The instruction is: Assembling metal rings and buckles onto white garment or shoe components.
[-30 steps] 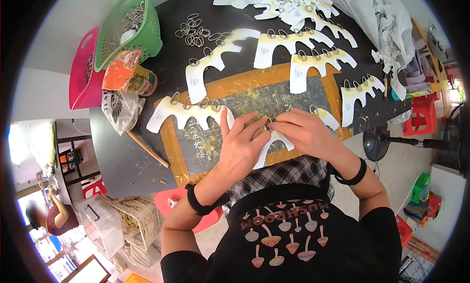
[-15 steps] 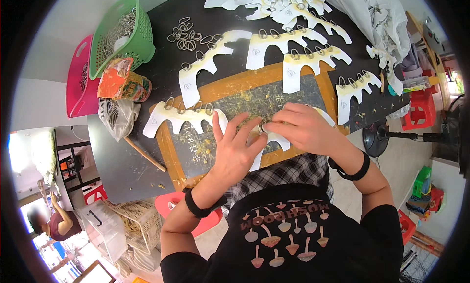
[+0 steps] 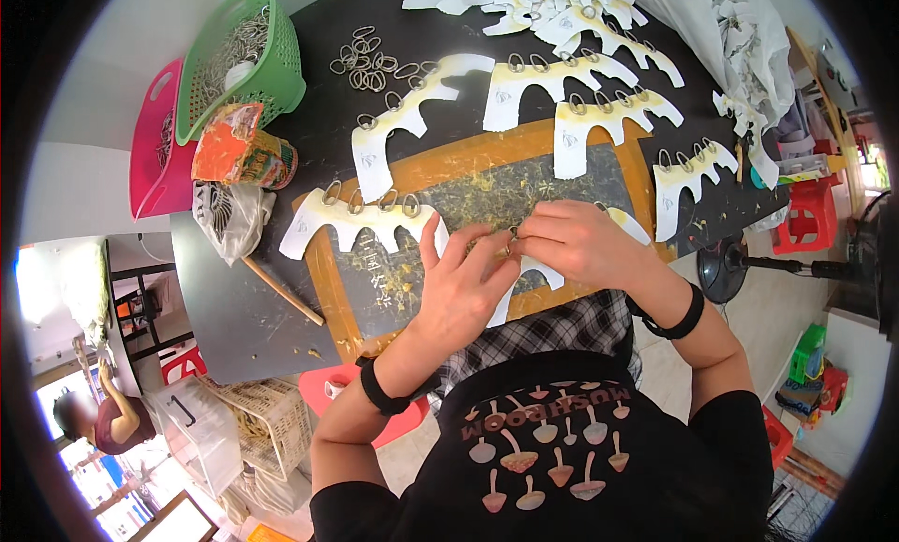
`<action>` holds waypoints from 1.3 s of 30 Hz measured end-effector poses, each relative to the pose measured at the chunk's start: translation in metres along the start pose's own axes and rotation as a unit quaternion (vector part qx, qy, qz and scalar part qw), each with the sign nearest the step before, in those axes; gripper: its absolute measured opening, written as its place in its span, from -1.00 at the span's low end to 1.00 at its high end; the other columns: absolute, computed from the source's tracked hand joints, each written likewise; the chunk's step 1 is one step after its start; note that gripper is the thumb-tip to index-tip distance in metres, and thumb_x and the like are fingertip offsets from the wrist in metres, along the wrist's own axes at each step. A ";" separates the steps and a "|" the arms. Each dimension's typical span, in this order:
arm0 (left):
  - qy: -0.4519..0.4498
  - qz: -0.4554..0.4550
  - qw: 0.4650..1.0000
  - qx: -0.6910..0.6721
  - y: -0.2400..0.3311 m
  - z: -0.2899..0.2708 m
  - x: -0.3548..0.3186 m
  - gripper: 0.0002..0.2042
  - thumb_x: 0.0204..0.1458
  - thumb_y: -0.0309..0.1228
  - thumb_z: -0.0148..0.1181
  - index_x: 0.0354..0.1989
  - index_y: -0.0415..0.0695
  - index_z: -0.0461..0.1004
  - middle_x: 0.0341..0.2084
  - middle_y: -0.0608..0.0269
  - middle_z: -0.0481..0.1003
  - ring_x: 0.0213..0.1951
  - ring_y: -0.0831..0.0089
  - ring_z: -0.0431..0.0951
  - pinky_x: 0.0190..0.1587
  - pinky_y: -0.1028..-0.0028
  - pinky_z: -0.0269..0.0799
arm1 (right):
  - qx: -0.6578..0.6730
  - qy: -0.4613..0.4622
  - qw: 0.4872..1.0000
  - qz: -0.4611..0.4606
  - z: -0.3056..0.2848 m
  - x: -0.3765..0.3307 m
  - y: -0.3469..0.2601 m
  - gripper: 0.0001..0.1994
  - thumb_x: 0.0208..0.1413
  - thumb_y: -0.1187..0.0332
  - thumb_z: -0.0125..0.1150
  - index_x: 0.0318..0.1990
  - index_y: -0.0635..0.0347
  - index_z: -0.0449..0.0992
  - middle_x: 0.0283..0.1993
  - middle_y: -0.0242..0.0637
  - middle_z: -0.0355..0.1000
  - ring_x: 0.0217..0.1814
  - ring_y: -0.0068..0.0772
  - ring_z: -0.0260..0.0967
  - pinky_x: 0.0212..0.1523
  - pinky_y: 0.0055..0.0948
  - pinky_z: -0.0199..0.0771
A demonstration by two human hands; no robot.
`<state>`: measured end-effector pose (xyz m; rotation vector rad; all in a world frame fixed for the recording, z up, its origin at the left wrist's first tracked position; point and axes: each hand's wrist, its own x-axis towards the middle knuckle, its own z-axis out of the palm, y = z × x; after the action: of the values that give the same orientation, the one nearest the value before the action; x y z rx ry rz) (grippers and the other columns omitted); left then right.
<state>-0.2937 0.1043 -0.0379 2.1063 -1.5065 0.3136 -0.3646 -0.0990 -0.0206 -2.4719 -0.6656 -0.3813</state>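
- Pinching a small oval metal ring (image 3: 513,231) at its fingertips, the right hand (image 3: 581,244) is held with its fingers pressed together, above the near part of the dark board (image 3: 496,191).
- By the left hand (image 3: 457,289), the thumb and the index finger are brought to the same ring, and the outer fingers are spread. Whether the ring is gripped by this hand also cannot be told.
- Under the hands, a white scalloped strip (image 3: 541,273) is partly covered; it is seen at the near edge of the board.
- Over the left edge of the board, a ring-fitted strip (image 3: 361,225) is laid. Just beyond the right hand, a strip end (image 3: 629,226) is seen.
- Along the far edge of the board, three yellow-smeared strips (image 3: 569,147) with rings are placed.
- Toward the far edge of the bench (image 3: 220,322), loose oval rings (image 3: 365,59) are gathered, and white strips are heaped in a pile (image 3: 552,3).
- At the left edge of the bench, a green basket (image 3: 290,64), a pink basket (image 3: 154,181) and an orange can (image 3: 267,158) are set.
- Toward the near left corner, a wooden stick (image 3: 281,289) is laid.
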 end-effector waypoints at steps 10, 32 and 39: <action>-0.020 -0.017 1.000 -0.002 0.000 -0.002 0.001 -0.85 -0.16 -0.48 0.28 -0.36 0.02 0.58 -0.18 0.42 0.54 -0.04 0.30 0.45 0.33 -0.12 -0.11 | -0.091 0.031 0.994 0.055 -0.016 -0.013 -0.016 -0.76 -0.18 0.44 0.23 -0.27 0.24 0.49 -0.32 -0.31 0.34 -0.23 -0.28 0.34 -0.19 -0.34 0.40; -0.015 0.005 1.000 -0.025 -0.003 -0.003 -0.001 -0.81 -0.19 -0.51 0.30 -0.36 0.04 0.62 -0.05 0.32 0.50 0.04 0.30 0.45 0.34 -0.04 -0.14 | -0.068 -0.033 0.997 -0.004 -0.009 -0.015 -0.007 -0.83 -0.10 0.41 0.16 -0.29 0.18 0.51 -0.33 -0.42 0.34 -0.25 -0.42 0.33 -0.20 -0.44 0.29; -0.012 -0.032 0.999 -0.025 0.003 -0.008 0.005 -0.76 -0.18 -0.49 0.31 -0.29 0.11 0.65 0.06 0.30 0.43 0.10 0.25 0.39 0.35 -0.05 -0.15 | -0.089 -0.009 0.995 0.038 -0.003 -0.022 -0.017 -0.75 -0.11 0.42 0.19 -0.21 0.22 0.54 -0.26 -0.36 0.39 -0.19 -0.40 0.36 -0.17 -0.43 0.30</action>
<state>-0.2938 0.1039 -0.0284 2.1208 -1.4419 0.2255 -0.3923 -0.0965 -0.0199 -2.6635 -0.5652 -0.4054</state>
